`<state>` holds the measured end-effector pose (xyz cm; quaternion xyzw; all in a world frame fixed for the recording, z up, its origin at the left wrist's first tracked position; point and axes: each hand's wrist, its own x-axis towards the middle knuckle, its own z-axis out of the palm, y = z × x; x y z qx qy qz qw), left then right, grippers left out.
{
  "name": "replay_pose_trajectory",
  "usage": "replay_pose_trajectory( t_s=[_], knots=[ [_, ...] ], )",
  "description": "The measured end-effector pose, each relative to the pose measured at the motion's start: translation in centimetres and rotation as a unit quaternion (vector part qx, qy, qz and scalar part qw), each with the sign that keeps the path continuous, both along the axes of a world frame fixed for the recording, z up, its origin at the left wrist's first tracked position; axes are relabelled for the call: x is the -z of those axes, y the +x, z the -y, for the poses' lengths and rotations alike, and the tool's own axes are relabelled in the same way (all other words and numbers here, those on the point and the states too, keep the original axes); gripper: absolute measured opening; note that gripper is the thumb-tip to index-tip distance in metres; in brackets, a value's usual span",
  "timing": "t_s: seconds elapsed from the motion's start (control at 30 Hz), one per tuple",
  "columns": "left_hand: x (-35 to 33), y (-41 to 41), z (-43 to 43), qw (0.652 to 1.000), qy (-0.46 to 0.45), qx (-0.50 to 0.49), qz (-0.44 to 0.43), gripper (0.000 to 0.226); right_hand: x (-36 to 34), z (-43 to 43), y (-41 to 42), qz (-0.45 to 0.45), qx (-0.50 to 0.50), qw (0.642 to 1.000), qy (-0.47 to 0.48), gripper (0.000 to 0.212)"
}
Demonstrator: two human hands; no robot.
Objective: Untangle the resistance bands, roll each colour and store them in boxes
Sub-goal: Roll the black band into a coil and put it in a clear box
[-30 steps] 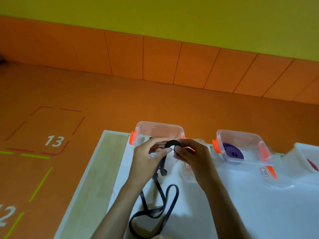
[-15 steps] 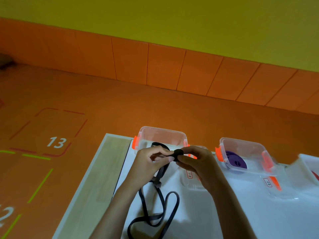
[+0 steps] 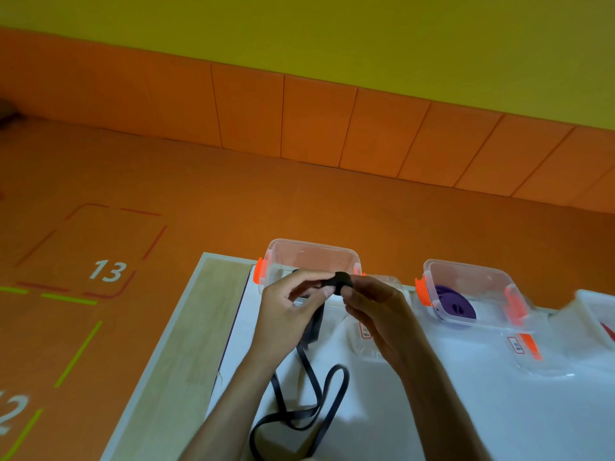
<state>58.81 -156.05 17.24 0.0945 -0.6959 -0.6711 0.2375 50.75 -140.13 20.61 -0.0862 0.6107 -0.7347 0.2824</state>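
Note:
Both my hands hold a black resistance band [image 3: 327, 385] above the white table [image 3: 466, 410]. My left hand [image 3: 286, 314] and my right hand [image 3: 376, 314] pinch its small rolled end [image 3: 342, 280] between their fingertips. The loose rest of the band hangs down and lies in loops on the table near the front edge. Behind my hands stands a clear box [image 3: 309, 257] with orange clips, empty as far as I can see. To the right, a second clear box [image 3: 466, 277] holds a rolled purple band [image 3: 454, 306].
A third clear box [image 3: 595, 311] with something red inside sits at the far right edge. Clear lids with labels [image 3: 519, 347] lie flat in front of the boxes. The table's wooden strip [image 3: 193, 344] runs along the left; beyond is orange floor with painted numbers.
The rolled end has turned a little between my fingertips and the hanging band has shifted slightly. The camera has tilted, so the table sits a bit lower in view.

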Motion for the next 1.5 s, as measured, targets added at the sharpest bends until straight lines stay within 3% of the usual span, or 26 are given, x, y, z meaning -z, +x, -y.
replay_pose_trajectory(
  t_s=[0.17,0.3,0.4,0.5,0.57,0.63,0.77,0.9,0.97,1.1,1.17,1.37,1.5],
  knots=[
    [-0.3,-0.3,0.0,0.999,0.051,-0.001,-0.014,0.011,-0.4,0.0,-0.4,-0.022,0.002,0.999,-0.045,0.023],
    [-0.8,-0.6,1.0,0.998,0.049,0.029,-0.015,0.022,-0.4,-0.3,-0.6,-0.033,-0.019,0.997,-0.061,0.020],
    [-0.9,-0.5,1.5,0.999,0.020,0.042,-0.027,0.026,0.2,-0.2,-0.4,-0.070,-0.047,0.996,0.028,0.017],
    [-1.0,-0.4,1.6,0.999,0.003,0.031,-0.023,0.022,0.5,-0.2,-0.6,-0.179,-0.047,0.968,0.168,0.013],
    [-0.9,-0.4,1.5,1.000,0.018,0.005,-0.020,0.020,0.3,-0.1,-0.8,-0.239,-0.054,0.950,0.194,0.021],
    [-0.6,-0.4,1.4,1.000,0.016,-0.009,-0.023,0.017,0.0,0.1,-0.7,-0.255,-0.069,0.948,0.179,0.028],
    [-0.4,-0.3,1.5,0.999,0.034,-0.002,-0.036,0.012,-0.3,0.2,-0.5,-0.146,-0.058,0.985,0.074,0.017],
    [-0.7,-0.2,1.4,0.999,0.009,0.013,-0.052,0.027,0.1,0.1,-0.3,-0.087,-0.036,0.995,0.017,0.020],
    [-0.9,-0.1,1.6,0.998,0.000,0.018,-0.052,0.031,-0.1,0.2,-0.3,-0.114,-0.045,0.991,0.051,0.019],
    [-1.6,0.1,1.8,0.998,-0.023,0.027,-0.049,0.033,-0.8,-0.3,-0.8,-0.251,-0.048,0.954,0.160,0.023],
    [-2.0,0.2,1.6,0.999,-0.004,0.015,-0.044,0.039,-1.0,-0.4,-0.7,-0.250,-0.043,0.959,0.123,0.025],
    [-2.1,0.1,1.2,0.998,0.012,-0.039,-0.057,0.021,-1.3,0.2,0.2,-0.188,-0.029,0.982,-0.004,0.032],
    [-2.5,0.0,1.4,0.996,-0.013,0.010,-0.084,0.026,-1.3,0.5,0.4,-0.170,-0.023,0.984,-0.042,0.032]
  ],
)
